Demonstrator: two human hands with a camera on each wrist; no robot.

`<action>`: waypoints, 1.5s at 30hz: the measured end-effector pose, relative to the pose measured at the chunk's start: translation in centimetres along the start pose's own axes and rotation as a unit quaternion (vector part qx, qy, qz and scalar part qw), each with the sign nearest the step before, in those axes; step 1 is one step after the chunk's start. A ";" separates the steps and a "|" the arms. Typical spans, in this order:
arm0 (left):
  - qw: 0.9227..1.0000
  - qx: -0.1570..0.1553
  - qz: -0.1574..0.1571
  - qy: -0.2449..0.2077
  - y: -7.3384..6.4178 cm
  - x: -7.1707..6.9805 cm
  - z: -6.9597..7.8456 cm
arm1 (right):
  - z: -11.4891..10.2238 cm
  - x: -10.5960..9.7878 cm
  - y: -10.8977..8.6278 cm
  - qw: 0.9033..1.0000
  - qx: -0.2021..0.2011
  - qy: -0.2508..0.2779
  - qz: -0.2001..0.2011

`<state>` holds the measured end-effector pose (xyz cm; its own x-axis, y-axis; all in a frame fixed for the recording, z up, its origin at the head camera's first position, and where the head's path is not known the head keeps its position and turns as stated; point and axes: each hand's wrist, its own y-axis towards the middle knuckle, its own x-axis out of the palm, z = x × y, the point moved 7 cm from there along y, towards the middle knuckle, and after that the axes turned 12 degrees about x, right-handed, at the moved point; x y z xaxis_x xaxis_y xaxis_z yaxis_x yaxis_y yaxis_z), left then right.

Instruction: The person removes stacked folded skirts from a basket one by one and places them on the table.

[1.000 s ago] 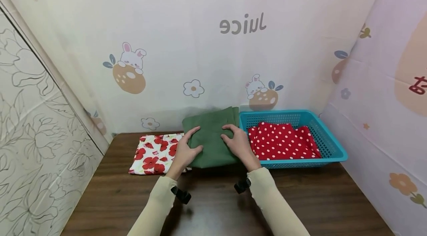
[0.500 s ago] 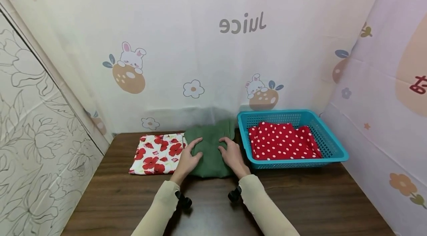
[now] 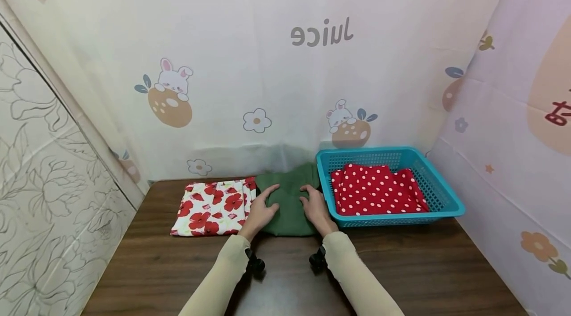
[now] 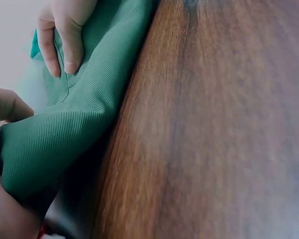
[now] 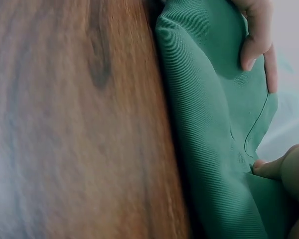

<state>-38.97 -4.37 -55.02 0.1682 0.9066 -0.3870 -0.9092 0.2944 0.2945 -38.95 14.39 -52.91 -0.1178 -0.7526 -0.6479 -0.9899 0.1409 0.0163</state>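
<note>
A folded green cloth (image 3: 287, 207) with fine ribbing lies between my two hands, low over the table at the back. My left hand (image 3: 260, 212) grips its left side, thumb and forefinger showing on top. On the opposite side my right hand (image 3: 315, 209) holds the cloth the same way. The left wrist view shows the green fabric (image 4: 84, 119) bulging along its near edge, with a dark gap beneath. In the right wrist view, the left thumb (image 5: 256, 47) also shows on the cloth. Directly left lies a folded white cloth with red flowers (image 3: 209, 207).
To the right stands a turquoise plastic basket (image 3: 448, 197) with a red polka-dot cloth (image 3: 379, 189) inside. The brown wooden table (image 3: 285, 276) ends against a printed curtain (image 3: 250, 58) at the back, and another hangs at the right.
Both hands have lowered the green cloth from in front of the curtain down toward the table, then shifted it slightly right, uncovering more of the flowered cloth. The basket has stayed in place.
</note>
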 end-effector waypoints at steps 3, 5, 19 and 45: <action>1.000 0.001 -0.003 -0.001 0.3 0.3 -0.2 | 0.2 -0.1 0.4 1.000 -0.007 0.016 -0.007; 1.000 0.000 -0.003 0.004 0.4 0.4 -0.2 | 0.2 -0.1 0.5 1.000 -0.013 0.027 -0.010; 0.999 -0.010 0.025 0.019 -0.4 -0.7 -1.6 | 1.0 0.7 0.6 1.000 -0.004 0.017 -0.008; 0.989 -0.031 0.014 0.141 -1.0 -3.8 -0.4 | 0.9 1.6 0.0 0.995 0.078 -0.054 -0.004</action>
<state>-38.86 -8.26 -54.14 0.0383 0.7908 -0.6108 -0.9352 0.2436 0.2568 -39.03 13.70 -54.62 -0.0928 -0.6816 -0.7258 -0.9653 0.2402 -0.1022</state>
